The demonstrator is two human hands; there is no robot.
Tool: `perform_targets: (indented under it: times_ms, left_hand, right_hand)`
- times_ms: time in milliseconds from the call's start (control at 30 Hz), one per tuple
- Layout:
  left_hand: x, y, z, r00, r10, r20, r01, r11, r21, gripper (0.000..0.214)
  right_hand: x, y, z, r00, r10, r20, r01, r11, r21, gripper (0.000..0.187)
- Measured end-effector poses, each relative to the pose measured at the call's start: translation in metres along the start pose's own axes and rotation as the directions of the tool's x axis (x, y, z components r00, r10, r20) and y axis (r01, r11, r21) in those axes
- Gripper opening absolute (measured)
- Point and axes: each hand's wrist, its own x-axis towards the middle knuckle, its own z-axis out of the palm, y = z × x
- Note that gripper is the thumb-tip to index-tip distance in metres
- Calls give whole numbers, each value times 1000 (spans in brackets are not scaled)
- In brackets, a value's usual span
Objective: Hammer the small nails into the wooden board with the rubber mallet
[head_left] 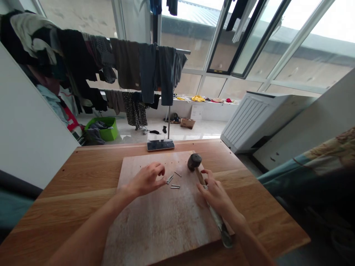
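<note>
Daylight comes through the windows (pixel 313 55), whose upper panes burn out to white; the hanging trousers (pixel 146 70) look dark against them. Pale glare marks the floor (pixel 209 127). A soft shadow lies under the near edge of the board (pixel 152 218). Wide-angle distortion stretches the borders; the lower right corner is dim and indistinct.

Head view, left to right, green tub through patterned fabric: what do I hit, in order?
Green tub → left hand → loose nails → mallet head → right hand → patterned fabric.
</note>
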Motion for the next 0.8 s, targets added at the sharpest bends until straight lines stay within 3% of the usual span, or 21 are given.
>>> perform_targets:
  times_ms: [133,267,400,567,800]
  left_hand:
    - [-14,7,-9,981,6,195,-26,995,101,7]
    - [-8,29,0,963,18,268,-90,962,258,12]
    - [3,40,5,944,17,330,-135,931,339,15]
    - [8,25,0,960,27,277,-105,957,270,9]
    - [31,-8,3,990,105,99,-95,990,-102,10]
  right_hand:
    - [10,0,2,983,103,151,-116,990,85,22]
    - [15,-3,2,977,147,156,-172,973,155,18]
    - [21,-6,2,986,87,141,-112,977,180,12]
    - [27,-8,3,995,80,60,-90,977,191,11]
    - [48,-6,2,997,70,-45,-54,953,298,33]
